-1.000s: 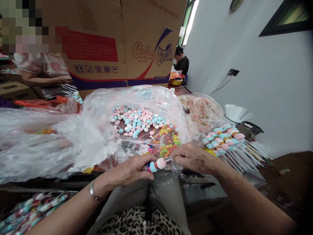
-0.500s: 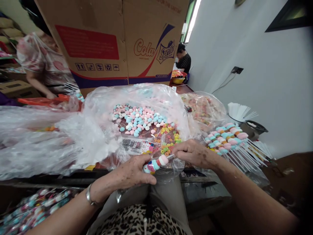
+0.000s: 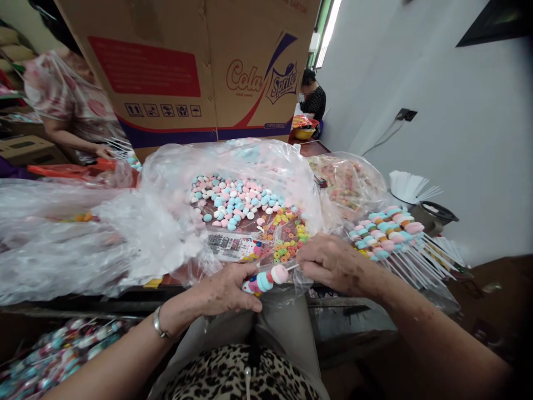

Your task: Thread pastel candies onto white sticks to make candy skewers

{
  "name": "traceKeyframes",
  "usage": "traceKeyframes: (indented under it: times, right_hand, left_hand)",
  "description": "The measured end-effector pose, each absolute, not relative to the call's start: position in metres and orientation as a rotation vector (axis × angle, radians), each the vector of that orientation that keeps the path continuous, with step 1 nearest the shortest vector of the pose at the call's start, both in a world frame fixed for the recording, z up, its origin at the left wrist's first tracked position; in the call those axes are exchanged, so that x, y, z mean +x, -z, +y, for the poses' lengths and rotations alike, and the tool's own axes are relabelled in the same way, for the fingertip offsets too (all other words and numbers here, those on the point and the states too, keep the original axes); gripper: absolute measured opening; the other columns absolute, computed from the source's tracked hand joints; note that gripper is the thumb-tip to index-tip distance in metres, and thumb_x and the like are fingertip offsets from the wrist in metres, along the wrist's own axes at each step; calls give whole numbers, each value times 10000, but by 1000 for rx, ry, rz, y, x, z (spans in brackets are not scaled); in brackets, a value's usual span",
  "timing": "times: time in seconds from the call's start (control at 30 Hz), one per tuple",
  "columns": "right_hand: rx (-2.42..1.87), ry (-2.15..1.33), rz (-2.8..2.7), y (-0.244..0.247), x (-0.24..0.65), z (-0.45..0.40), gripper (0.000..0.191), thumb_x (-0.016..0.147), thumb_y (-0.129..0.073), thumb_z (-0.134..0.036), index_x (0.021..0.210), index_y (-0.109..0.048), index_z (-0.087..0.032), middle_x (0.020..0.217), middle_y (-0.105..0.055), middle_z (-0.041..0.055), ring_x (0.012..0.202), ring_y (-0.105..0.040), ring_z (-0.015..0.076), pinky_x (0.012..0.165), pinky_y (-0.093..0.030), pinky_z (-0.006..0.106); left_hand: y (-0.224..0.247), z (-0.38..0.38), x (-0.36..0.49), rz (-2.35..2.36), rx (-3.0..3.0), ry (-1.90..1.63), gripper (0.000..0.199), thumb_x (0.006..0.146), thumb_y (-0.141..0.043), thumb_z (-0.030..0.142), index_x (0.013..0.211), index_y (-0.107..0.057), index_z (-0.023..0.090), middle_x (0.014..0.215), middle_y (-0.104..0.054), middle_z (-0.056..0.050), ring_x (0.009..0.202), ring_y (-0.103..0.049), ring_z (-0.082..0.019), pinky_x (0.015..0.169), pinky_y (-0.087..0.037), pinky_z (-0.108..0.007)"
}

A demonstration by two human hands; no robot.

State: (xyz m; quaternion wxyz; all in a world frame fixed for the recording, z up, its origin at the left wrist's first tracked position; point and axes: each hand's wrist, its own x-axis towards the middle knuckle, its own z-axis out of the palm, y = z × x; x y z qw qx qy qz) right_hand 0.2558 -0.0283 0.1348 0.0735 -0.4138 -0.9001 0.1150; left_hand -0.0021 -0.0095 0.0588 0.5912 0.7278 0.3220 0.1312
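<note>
In front of my lap, a candy skewer (image 3: 265, 281) in a clear wrapper slants up to the right, pink, blue and white pieces on it. My left hand (image 3: 227, 289) is closed around its lower left part, partly hiding it. The white stick (image 3: 293, 267) sticks out of the pink end, and my right hand (image 3: 322, 262) pinches it with curled fingers. Just beyond lie small coloured rings (image 3: 287, 236) and pastel candies (image 3: 237, 201), inside an open plastic bag (image 3: 170, 183). A printed wrapper (image 3: 233, 246) lies near the table edge.
Finished-looking skewers (image 3: 385, 233) lie in rows at the right, beside a container (image 3: 435, 214) and white sticks (image 3: 410, 188). A tall carton (image 3: 158, 66) stands behind the bag. More wrapped skewers (image 3: 62, 355) are at lower left. One person (image 3: 77, 100) works at left, another (image 3: 313, 99) far back.
My right hand has curled more and shifted slightly, with more stick showing beside the pink end. The skewer has turned a little in my left hand. The person at left has raised a hand to some sticks.
</note>
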Motion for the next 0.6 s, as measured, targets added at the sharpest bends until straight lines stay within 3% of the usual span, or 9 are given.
traceKeyframes:
  times: [0.1,0.27,0.4,0.5,0.6]
  right_hand:
    - [-1432,-560,-2647,-143,252,-30,250,862,-477,-148,617,-524,-172,637,-547,-15,616,-467,119,618,-288,261]
    - [-1519,-771,-2576,-147,248,-31,257,838,-478,-145,584,-453,-178,577,-453,-42,567,-420,103,569,-247,255]
    - [-1335,-379,-2659,-142,254,-32,269,882,-469,-141,622,-532,-168,647,-555,-4,633,-455,131,642,-282,285]
    - [-1055,-8,-2708,-133,257,-33,282,929,-471,-163,685,-614,-159,662,-588,25,669,-456,161,693,-294,317]
    - [-866,40,-2744,-120,251,-35,271,926,-483,-153,708,-642,-162,663,-601,25,664,-456,165,687,-303,313]
  left_hand:
    - [-57,-10,0,748,1890,-398,299,756,-773,311,996,-644,187,860,-574,25,801,-488,-177,680,-342,-244]
    - [-52,-12,-1,781,2027,-440,246,798,-768,307,913,-591,182,814,-552,32,746,-474,-159,662,-320,-245]
    - [-58,-11,0,683,1997,-420,293,815,-756,337,1032,-606,207,859,-576,21,768,-507,-168,670,-360,-251]
    - [-67,-10,4,717,1721,-225,357,743,-789,381,970,-579,203,745,-551,47,593,-504,-135,537,-383,-237]
    - [-68,-10,8,777,1564,-129,401,659,-821,353,907,-542,206,682,-540,69,489,-503,-115,452,-389,-224]
